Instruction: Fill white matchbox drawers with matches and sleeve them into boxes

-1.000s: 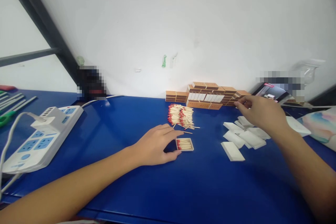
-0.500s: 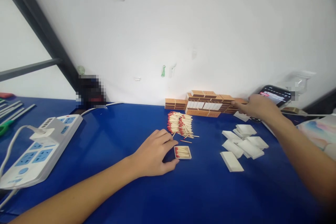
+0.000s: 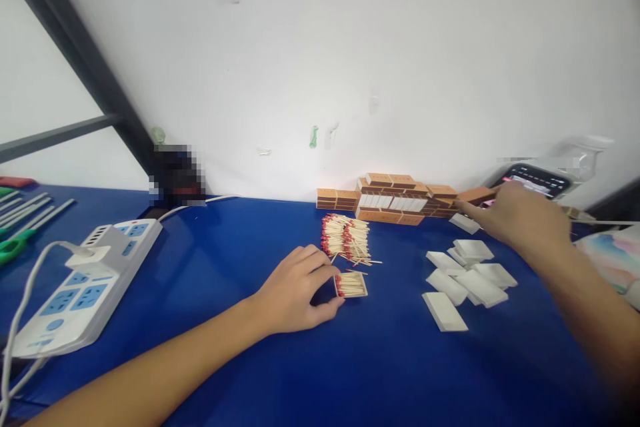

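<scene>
Thumb and fingers of my left hand (image 3: 305,290) close around the left end of a small open matchbox tray (image 3: 364,285), which holds red-tipped matches (image 3: 353,283). Just behind it lies a loose pile of matches (image 3: 345,237). At the right end of a stack of brown matchboxes (image 3: 390,215), my right hand (image 3: 520,217) grips an orange-brown matchbox sleeve (image 3: 477,197), tilted and partly behind the hand. Some of its fingers are hidden. White matchbox trays (image 3: 445,311) lie in a loose heap in front of that hand.
A white power strip (image 3: 90,297) with a plugged-in charger and cable stands at left. Green-handled scissors (image 3: 15,247) and grey rods lie beyond it. Behind my right hand a phone (image 3: 537,180) leans near the wall. A pastel-coloured package (image 3: 607,253) sits at the right edge.
My right hand has moved right, with the matchbox sleeve shifting away from the stack's end and tilting. The left hand stays at the filled tray, which has tipped up slightly. The view has shifted a little.
</scene>
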`<state>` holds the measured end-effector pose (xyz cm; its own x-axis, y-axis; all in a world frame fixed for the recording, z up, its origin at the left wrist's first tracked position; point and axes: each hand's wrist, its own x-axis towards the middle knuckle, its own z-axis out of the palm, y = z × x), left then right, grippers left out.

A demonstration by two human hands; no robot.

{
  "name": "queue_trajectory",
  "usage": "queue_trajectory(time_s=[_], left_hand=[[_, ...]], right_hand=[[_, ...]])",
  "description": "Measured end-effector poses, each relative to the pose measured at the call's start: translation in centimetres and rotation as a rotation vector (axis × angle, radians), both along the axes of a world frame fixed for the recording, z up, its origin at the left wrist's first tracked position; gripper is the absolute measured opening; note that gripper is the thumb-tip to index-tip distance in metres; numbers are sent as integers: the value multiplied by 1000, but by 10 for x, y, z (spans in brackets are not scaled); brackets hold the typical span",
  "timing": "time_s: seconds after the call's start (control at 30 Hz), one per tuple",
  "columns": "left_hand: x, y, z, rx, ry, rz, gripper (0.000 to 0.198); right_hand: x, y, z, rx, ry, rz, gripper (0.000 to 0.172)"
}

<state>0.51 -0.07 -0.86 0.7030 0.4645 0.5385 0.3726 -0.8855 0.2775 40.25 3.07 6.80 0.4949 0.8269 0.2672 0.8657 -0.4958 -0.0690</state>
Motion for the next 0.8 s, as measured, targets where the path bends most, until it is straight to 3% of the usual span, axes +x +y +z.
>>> queue_trajectory(time_s=[0.07,0.1,0.17,0.23,0.33,0.43,0.8], left_hand=[[1,0,1,17,-40,15,28],[1,0,1,22,-61,25,28],[2,-1,1,27,-99,49,29],[2,0,2,22,-121,75,29],[1,0,3,22,-126,93,28],[0,0,4,47,-153,104,30],[1,0,4,74,-237,136,33]], right_hand=[[-13,-25,4,-4,-75,-135,75],[-21,-35,5,5,-64,-103,67],[-38,-51,3,47,107,29,49],[-59,-59,-4,116,439,195,43],[-93,-63,-22,214,855,451,49],[-120,-67,-36,166,1003,595,55],[-144,-82,-57,123,1206,612,51]])
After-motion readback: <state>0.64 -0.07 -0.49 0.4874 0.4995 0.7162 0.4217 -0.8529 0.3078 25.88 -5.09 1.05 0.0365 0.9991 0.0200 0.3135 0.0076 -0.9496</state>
